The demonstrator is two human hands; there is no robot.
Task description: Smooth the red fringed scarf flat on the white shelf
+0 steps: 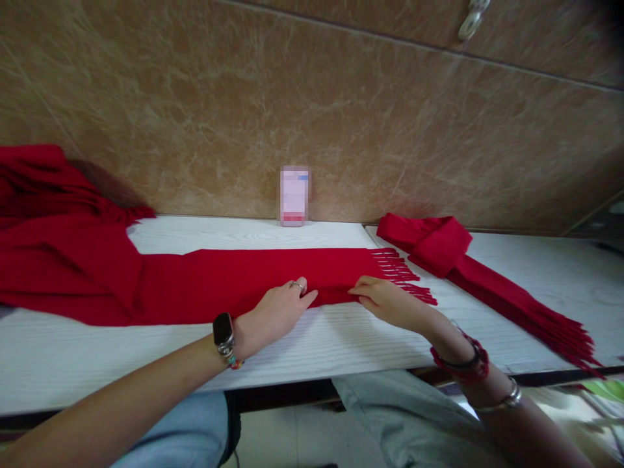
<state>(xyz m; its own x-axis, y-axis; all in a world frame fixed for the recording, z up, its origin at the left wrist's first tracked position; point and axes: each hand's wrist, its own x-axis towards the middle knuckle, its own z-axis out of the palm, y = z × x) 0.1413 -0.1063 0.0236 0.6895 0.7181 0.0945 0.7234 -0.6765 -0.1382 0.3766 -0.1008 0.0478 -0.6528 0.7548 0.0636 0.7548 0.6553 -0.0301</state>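
A red fringed scarf (195, 286) lies stretched along the white tabletop, its tassels (392, 266) toward the right and its left part bunched in loose folds. My left hand (277, 311), with a ring on one finger and a watch at the wrist, rests on the scarf's near edge. Its fingers are curled against the cloth, and their tips are partly hidden. Close to the fringe, my right hand (387, 302) has its fingers pressed together on the same near edge. Between the two hands the cloth lies mostly flat.
To the right lies another red scarf (502, 292), folded narrow, with tassels hanging toward the front edge. A blurred phone-like object (294, 195) leans upright against the brown marbled wall (219, 110). More red cloth (34, 182) is heaped at the far left.
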